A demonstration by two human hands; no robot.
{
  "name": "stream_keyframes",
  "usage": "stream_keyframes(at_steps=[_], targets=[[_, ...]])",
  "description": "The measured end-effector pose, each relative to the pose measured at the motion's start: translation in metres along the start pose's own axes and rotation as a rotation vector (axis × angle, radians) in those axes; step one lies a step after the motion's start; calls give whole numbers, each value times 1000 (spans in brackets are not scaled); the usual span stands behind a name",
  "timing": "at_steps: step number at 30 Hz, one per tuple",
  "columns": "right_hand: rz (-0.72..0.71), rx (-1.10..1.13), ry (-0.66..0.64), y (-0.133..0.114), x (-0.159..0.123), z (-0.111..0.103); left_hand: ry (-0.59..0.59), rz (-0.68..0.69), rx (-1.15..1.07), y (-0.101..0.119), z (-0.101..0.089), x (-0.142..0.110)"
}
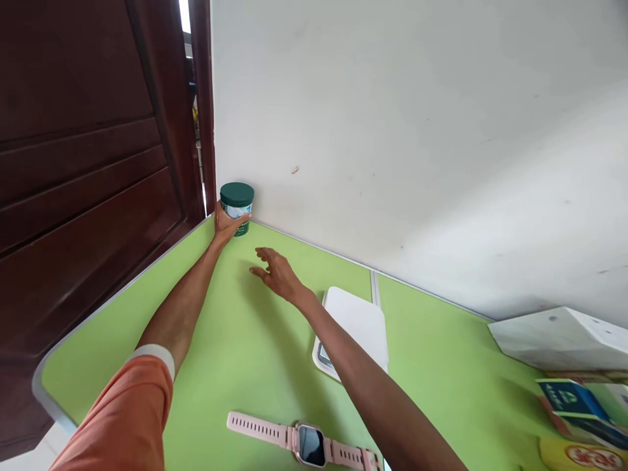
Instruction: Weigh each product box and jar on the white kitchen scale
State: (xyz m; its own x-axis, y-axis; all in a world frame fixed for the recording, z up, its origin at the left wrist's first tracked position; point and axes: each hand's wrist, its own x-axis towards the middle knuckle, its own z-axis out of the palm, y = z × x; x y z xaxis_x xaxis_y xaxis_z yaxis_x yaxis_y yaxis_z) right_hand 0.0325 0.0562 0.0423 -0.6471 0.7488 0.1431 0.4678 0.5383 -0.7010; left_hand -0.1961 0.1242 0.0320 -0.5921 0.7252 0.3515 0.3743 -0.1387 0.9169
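Observation:
A dark green lidded tub (237,195) stands at the far left corner of the green table, against the wall. My left hand (226,224) is wrapped round its lower side, with the thumb across the label. Over the table, a little nearer and to the right, my right hand (279,271) hovers with fingers curved and apart, holding nothing. Below my right forearm lies a white flat kitchen scale (356,320), its small display partly covered by the arm. A pink smartwatch (311,445) rests at the near edge of the view, strap stretched out.
The green table (206,366) runs along a white wall (392,131). To the left is a dark wooden door (88,163). On the right sit a white box-like shelf (559,337), a blue and green packet (572,399) and a yellow pack (583,454).

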Motion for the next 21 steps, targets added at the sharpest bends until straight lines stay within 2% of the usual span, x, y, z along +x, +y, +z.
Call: stream_keyframes(at_steps=[3, 5, 8, 10, 13, 16, 19, 21], targets=[[81, 129, 94, 7, 26, -2, 2, -30, 17, 0, -7, -3], [120, 180, 130, 10, 36, 0, -63, -14, 19, 3, -16, -16], [190, 190, 148, 11, 38, 11, -215, 24, 7, 10, -33, -48], [185, 191, 161, 9, 30, 19, -309, 44, -14, 14, -46, -71], [98, 246, 163, 1, 12, 30, -428, 43, -52, 18, -63, -99], [112, 295, 181, -11, -10, 34, -472, 27, -36, 26, -72, -118], [140, 305, 226, -19, -34, 27, -459, 46, 15, 46, -72, -135], [116, 307, 287, -23, -55, 13, -474, 81, -5, 66, -66, -148]])
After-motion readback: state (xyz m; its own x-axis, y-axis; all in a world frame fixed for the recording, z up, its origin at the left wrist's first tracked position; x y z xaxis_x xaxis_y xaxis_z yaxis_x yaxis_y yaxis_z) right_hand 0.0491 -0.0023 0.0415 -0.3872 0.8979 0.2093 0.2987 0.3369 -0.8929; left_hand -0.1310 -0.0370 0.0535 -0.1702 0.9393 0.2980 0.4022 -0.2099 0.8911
